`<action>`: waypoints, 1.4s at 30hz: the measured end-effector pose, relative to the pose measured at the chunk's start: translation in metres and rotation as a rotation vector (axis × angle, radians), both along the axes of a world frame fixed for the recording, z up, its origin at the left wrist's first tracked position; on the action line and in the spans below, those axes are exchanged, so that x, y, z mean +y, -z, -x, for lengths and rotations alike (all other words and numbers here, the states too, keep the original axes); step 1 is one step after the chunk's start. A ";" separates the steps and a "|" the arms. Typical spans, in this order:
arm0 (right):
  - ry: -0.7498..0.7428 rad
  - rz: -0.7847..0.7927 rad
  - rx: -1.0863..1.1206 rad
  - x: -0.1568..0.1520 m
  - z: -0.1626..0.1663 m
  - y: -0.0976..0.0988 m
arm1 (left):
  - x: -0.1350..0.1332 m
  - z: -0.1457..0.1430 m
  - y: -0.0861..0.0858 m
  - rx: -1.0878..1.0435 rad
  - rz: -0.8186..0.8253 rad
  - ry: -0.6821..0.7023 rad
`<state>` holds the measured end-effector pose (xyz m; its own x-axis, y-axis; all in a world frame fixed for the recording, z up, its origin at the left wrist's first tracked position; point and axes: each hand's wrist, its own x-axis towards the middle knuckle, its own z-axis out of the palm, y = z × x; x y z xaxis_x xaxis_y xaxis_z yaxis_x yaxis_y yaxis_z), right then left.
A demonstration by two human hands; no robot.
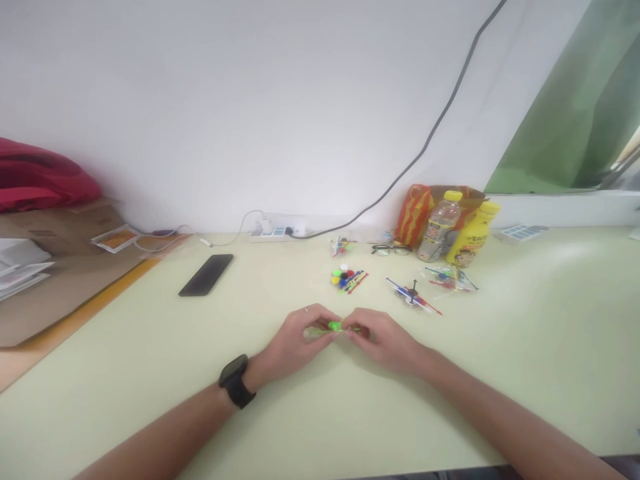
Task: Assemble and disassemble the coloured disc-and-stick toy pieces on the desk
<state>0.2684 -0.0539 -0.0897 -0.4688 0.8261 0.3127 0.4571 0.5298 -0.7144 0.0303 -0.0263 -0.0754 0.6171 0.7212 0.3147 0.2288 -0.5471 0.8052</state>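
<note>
My left hand (295,341) and my right hand (384,341) meet above the table, thumbs and fingertips pinched together. Between them is a small bright green plastic piece (335,326), with a thin green stick running along it; its ends are partly hidden by my fingers. Just beyond lies a pile of coloured plastic discs (336,280) in white, yellow, red, blue, green and black. Thin arrow-tipped sticks (356,283) rest beside the discs. Further right sit a cluster of blue, white, red and black arrow pieces (413,295) and a clear bag of similar parts (451,279).
A black phone (207,275) lies to the left. Glasses (391,249), a clear bottle (440,227), a yellow bottle (473,235) and a red-yellow bag (415,217) stand at the back. A power strip (278,230) with cables sits against the wall. Cardboard (60,287) covers the left end.
</note>
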 end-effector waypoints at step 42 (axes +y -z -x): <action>0.051 -0.055 -0.144 0.002 0.001 0.004 | 0.002 0.001 -0.002 0.489 -0.983 0.111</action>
<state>0.2673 -0.0521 -0.0933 -0.4699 0.8334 0.2911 0.5798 0.5400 -0.6101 0.0297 -0.0242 -0.0730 0.8775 0.2230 0.4246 0.3137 -0.9366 -0.1564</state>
